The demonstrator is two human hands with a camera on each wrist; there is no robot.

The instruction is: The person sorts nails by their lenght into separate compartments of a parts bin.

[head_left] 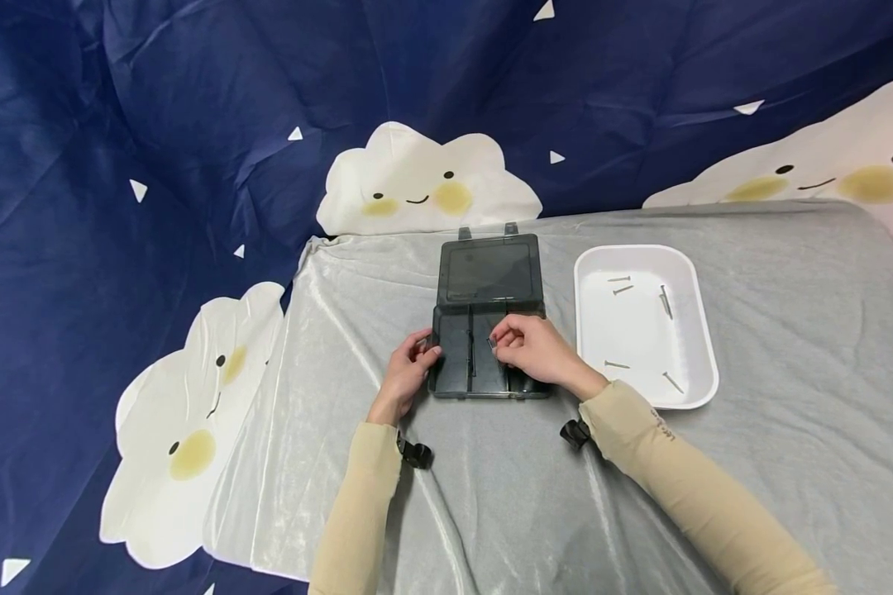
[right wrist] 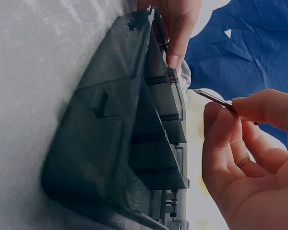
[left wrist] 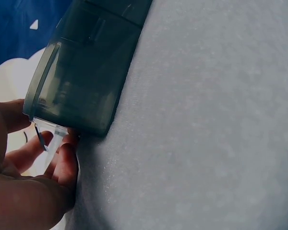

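Observation:
A dark, see-through plastic compartment box lies with its lid folded back, away from me. My left hand holds the box's left side, thumb at the rim and fingers along the outer wall. In the left wrist view, the fingers of the left hand curl beside the box's end. Above the right part of the box, my right hand pinches a thin screw between thumb and fingertips. The right wrist view shows the screw's pointed end sticking out, apart from the box's dividers.
To the right stands a white tray with several loose screws lying apart in it. Grey cloth covers the table. Behind it hangs a dark blue curtain with cloud shapes. Each wrist wears a black strapped camera.

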